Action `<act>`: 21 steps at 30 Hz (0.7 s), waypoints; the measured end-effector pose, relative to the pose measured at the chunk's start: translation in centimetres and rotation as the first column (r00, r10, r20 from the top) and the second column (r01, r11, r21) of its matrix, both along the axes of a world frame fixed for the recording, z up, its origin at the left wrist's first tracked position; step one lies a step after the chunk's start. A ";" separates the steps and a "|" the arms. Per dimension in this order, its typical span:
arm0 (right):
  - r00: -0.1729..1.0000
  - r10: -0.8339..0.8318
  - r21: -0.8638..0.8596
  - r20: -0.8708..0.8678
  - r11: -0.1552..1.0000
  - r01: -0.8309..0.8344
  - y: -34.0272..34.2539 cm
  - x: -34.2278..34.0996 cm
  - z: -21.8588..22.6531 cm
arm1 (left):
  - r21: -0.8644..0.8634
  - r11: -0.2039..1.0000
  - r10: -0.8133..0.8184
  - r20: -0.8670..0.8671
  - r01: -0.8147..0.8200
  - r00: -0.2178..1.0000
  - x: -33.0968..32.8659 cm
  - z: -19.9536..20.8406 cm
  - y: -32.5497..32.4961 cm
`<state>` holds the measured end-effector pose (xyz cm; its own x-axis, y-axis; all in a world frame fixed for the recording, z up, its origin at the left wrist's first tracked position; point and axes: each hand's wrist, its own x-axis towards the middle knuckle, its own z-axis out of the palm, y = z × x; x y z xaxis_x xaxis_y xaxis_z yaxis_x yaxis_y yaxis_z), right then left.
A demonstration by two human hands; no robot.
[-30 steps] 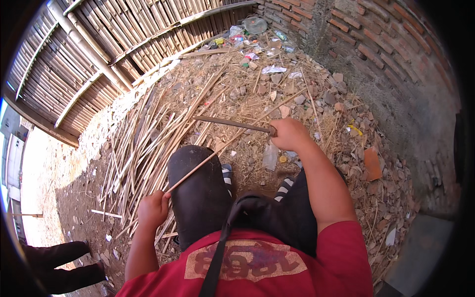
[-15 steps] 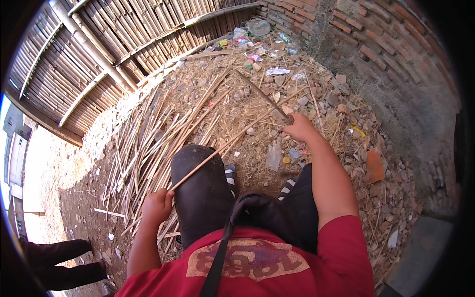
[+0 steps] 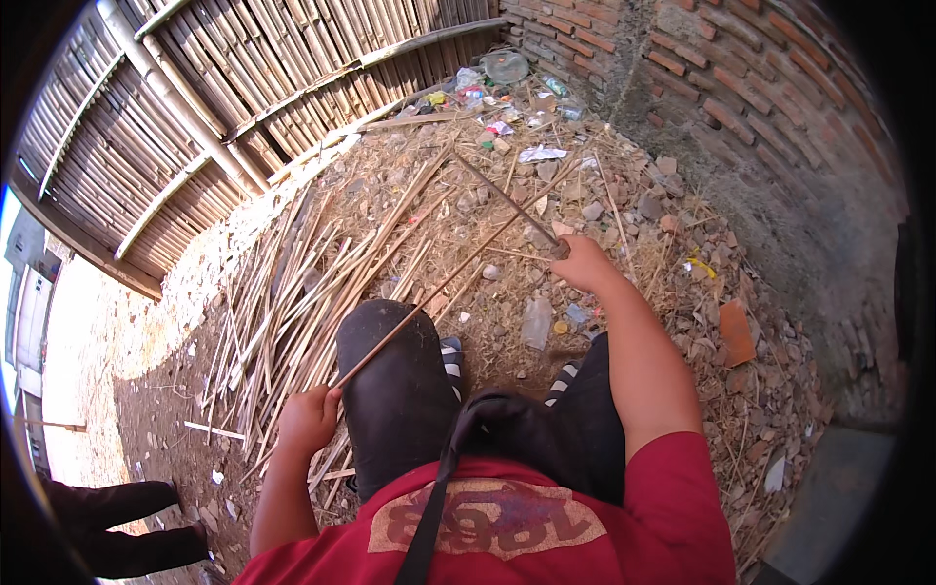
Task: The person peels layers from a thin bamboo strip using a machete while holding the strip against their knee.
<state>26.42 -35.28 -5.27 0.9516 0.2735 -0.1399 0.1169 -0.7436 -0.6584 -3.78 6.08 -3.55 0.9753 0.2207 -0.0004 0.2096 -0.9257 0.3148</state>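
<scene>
My left hand (image 3: 308, 419), closed at the left of my left knee, grips the near end of a long thin bamboo strip (image 3: 409, 316). The strip slants up over the knee and away to the right, its far end above the rubble. In my right hand (image 3: 585, 261), fingers wrapped round the handle, is a long dark knife (image 3: 502, 198) whose narrow blade points far and left. Blade and strip cross in front of me; I cannot tell whether they touch. Beside my left leg lies a heap of pale bamboo strips (image 3: 283, 331).
A bamboo fence (image 3: 292, 68) stands at the far left, a brick wall (image 3: 751, 107) at the right. Rubble and dry straw cover the ground, with a clear plastic piece (image 3: 536, 322) and an orange brick piece (image 3: 737, 333). Another person's dark-trousered legs (image 3: 136, 526) show at the lower left.
The bamboo strip's far end has swung a little left and its visible side looks darker. My left hand has moved slightly nearer to me. The knife hand has shifted slightly left and nearer.
</scene>
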 end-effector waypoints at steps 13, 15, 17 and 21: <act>0.985 0.169 -0.040 0.020 0.985 -0.168 1.1 -0.8 -0.3 | 0.018 1.000 -0.006 -0.020 0.007 1.000 0.0 0.8 -0.2; 0.955 0.295 -0.134 0.014 0.947 -0.291 2.5 -1.8 1.2 | 0.017 1.000 -0.005 -0.050 0.006 0.999 0.0 0.8 -0.1; 0.939 0.345 -0.149 0.005 0.929 -0.340 2.8 -2.0 1.6 | 0.012 1.000 -0.009 -0.059 0.010 0.998 0.3 0.8 0.1; 0.978 0.202 0.009 -0.053 0.979 -0.202 1.6 -0.9 0.8 | -0.023 1.000 -0.018 0.009 0.018 1.000 0.6 0.1 0.2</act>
<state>25.49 -33.66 -4.49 0.8681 0.4596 -0.1877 0.2287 -0.7057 -0.6706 -3.17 6.23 -3.47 0.9792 0.2027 0.0031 0.1898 -0.9219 0.3379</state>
